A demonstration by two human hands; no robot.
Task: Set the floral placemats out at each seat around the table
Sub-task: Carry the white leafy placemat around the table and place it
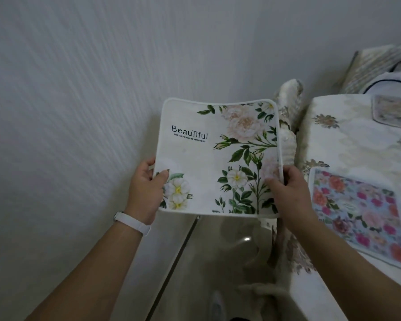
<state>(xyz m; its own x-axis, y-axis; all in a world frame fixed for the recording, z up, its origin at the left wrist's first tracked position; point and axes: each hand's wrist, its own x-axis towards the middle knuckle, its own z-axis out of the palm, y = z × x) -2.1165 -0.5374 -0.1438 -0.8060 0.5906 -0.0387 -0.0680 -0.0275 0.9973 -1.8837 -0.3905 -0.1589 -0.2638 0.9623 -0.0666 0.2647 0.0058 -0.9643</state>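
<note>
The white placemat (218, 158), printed with pale roses, green leaves and the word "BeauTiful", is held up in the middle of the frame, off the desk (347, 140) and in front of the grey wall (67, 100). Its printed face is turned to the camera.

The left hand (146, 188) grips the mat's lower left corner. Its thumb lies on the printed face beside a white flower, and its fingers (148, 162) curl round the left edge to the back. A white wristband (132, 222) sits on that wrist.

The right hand (289, 193) grips the lower right corner in the same way, thumb on the front over a faded pink bloom and the other fingers wrapped round the right edge. Both hands are closed on the mat, and it hangs between them nearly flat.

At the right of the frame the desk carries a flowered cloth. A bright placemat (357, 212) in pinks and oranges lies flat on it at the lower right, and part of a third placemat (394, 114) shows at the upper right edge. Between the held mat and the desk stands a padded shape, perhaps a chair back (287, 126); the blur makes it hard to tell. A glossy floor (218, 262) shows below the mat.
</note>
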